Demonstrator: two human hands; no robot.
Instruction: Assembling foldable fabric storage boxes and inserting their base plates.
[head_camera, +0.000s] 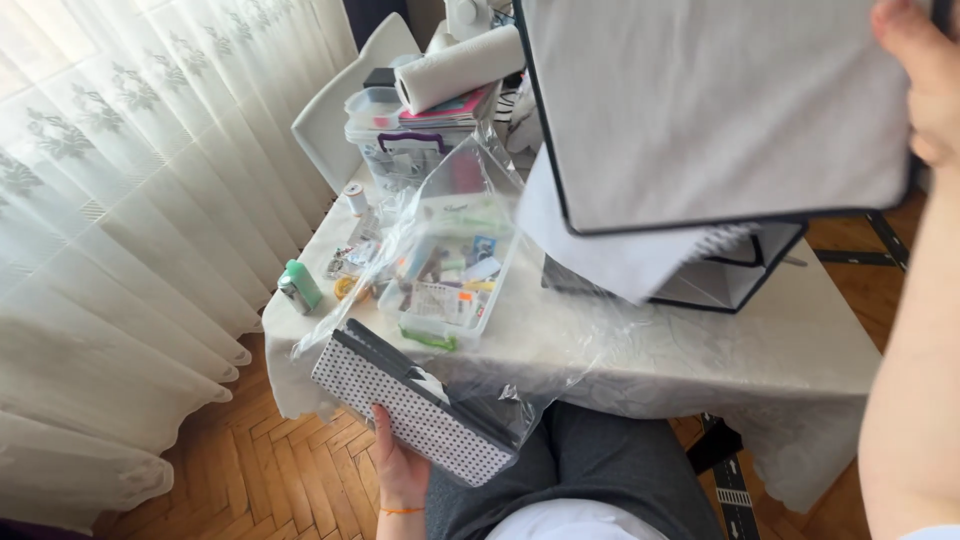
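The left hand (400, 470) grasps a dotted box (410, 405) by the surface (700, 350) while the right hand (925, 75) grasps a grey panel (715, 105) up high.

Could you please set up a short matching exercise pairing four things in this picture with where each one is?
Things:
1. dotted case
2. paper towel roll
3. green bottle
4. grey fabric panel

Places:
a. lying on top of the stacked boxes at the far end
b. held up by the right hand
c. held low by the left hand
d. near the table's left edge, by the curtain

Pairs: 1-c, 2-a, 3-d, 4-b
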